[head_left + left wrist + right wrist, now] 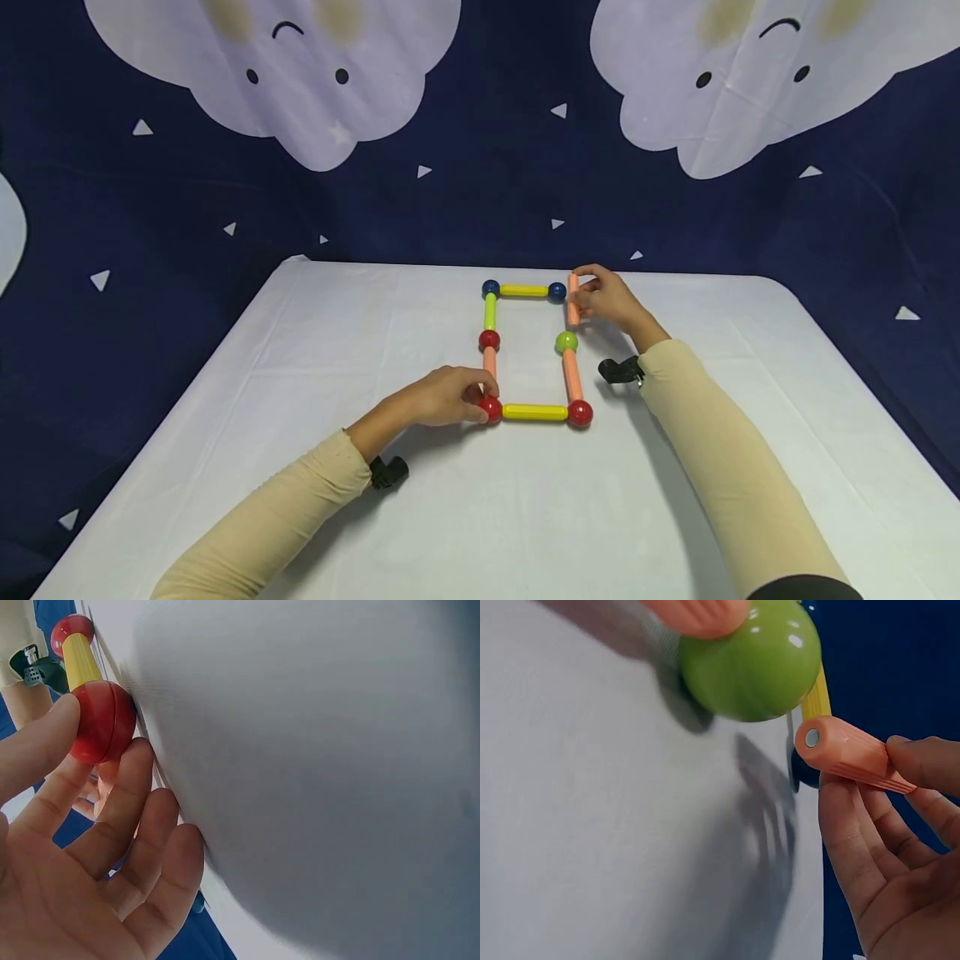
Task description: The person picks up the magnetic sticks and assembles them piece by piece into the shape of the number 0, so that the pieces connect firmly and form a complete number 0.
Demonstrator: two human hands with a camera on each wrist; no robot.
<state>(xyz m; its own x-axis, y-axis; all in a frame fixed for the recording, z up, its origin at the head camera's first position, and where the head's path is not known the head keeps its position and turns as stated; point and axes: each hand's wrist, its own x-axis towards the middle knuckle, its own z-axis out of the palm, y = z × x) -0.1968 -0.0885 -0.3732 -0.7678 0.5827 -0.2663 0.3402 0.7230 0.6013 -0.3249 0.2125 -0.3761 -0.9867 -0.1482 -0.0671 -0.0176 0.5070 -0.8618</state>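
My left hand (446,395) pinches the red ball (105,724) at the near left corner of a frame made of magnetic rods and balls. My right hand (611,297) holds an orange magnetic rod (847,754) between thumb and fingers, its round metal end showing in the right wrist view. The rod is over the gap on the frame's right side, between the green ball (566,342) and the far right blue ball (557,292). Below the green ball an orange rod (572,375) runs to another red ball (580,414).
A yellow rod (534,412) forms the near side, another yellow rod (523,291) the far side. On the left side, a light green rod (491,312) joins a blue ball (491,288) to a red ball (489,340). A dark cloth (480,208) hangs behind the white table (337,333).
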